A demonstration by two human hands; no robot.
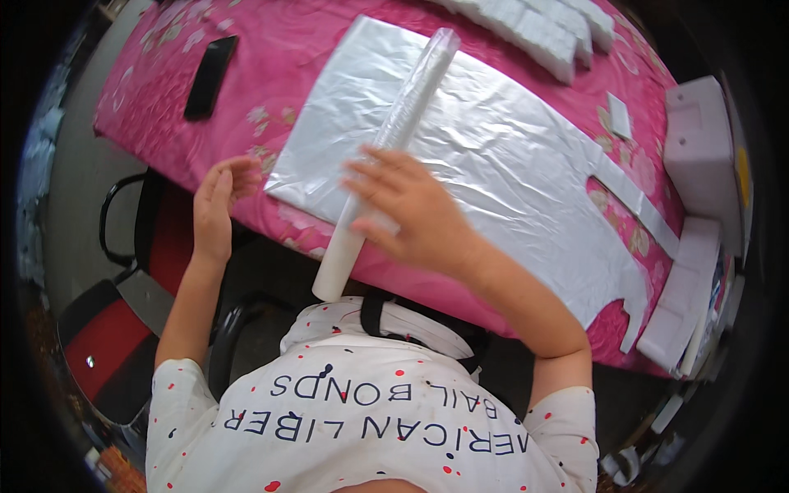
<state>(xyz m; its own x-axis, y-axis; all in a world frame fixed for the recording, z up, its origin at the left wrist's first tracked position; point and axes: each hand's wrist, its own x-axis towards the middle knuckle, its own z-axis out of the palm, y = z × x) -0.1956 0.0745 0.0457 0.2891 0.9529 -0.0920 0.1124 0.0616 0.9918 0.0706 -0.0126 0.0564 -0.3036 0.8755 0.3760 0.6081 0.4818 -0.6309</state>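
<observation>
A silvery plastic sheet (501, 164) lies wrinkled and flat across the table, with a handle-like cut-out at its right end. Over its left part rests a long roll of clear film (411, 86), slanting toward me. The roll's white near end (335, 271) juts past the table's front edge. My right hand (403, 205) is over the middle of the roll, fingers spread; whether it touches the roll I cannot tell. Off to the left, my left hand (220, 205) is raised by the table edge with fingers loosely bent, holding nothing.
A pink flowered cloth (168, 99) covers the table. On it lie a black phone (211, 78), stacked white bundles (534, 37) at the back and a small white rectangular piece (619, 117). White foam boxes (699, 131) stand at right. Red-and-black chairs (103, 316) are at left.
</observation>
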